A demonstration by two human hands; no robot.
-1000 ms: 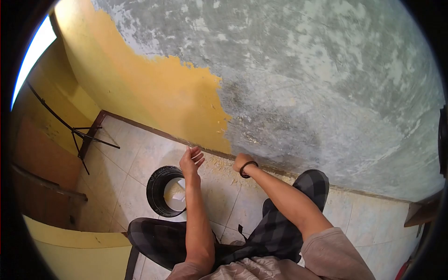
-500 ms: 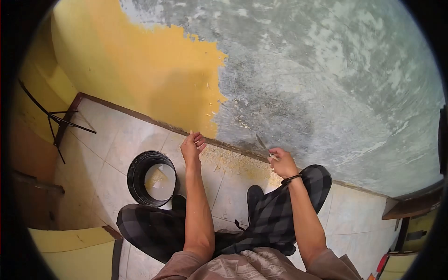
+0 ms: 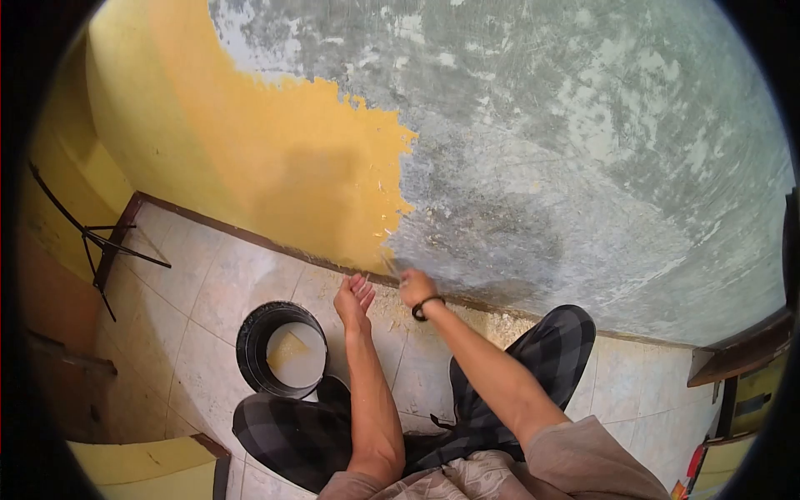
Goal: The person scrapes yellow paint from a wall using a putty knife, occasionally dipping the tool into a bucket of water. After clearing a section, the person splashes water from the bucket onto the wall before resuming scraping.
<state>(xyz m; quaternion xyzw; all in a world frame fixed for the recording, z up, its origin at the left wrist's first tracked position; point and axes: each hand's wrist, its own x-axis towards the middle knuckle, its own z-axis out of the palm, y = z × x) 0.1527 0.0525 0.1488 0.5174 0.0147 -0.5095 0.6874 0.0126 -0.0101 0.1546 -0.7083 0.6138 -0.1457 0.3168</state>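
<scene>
My right hand [image 3: 414,286], with a dark band on the wrist, grips a metal scraper [image 3: 389,264] whose blade touches the wall low down, at the edge where yellow paint [image 3: 283,167] meets bare grey plaster [image 3: 567,150]. My left hand [image 3: 353,298] hangs just left of it with fingers loosely curled, holding nothing. Paint flakes [image 3: 392,304] lie on the floor tiles along the dark skirting below both hands. My legs in checked trousers are bent beneath me.
A black round bucket [image 3: 250,346] stands on the tiled floor to the left of my knee. A thin black metal stand [image 3: 100,242] leans in the left corner. A yellow ledge [image 3: 142,467] is at lower left, and a wooden frame [image 3: 733,350] at right.
My right hand has swung left with the scraper, from the grey plaster near my right knee to the yellow paint edge. My left hand dropped slightly. The view shifted a little.
</scene>
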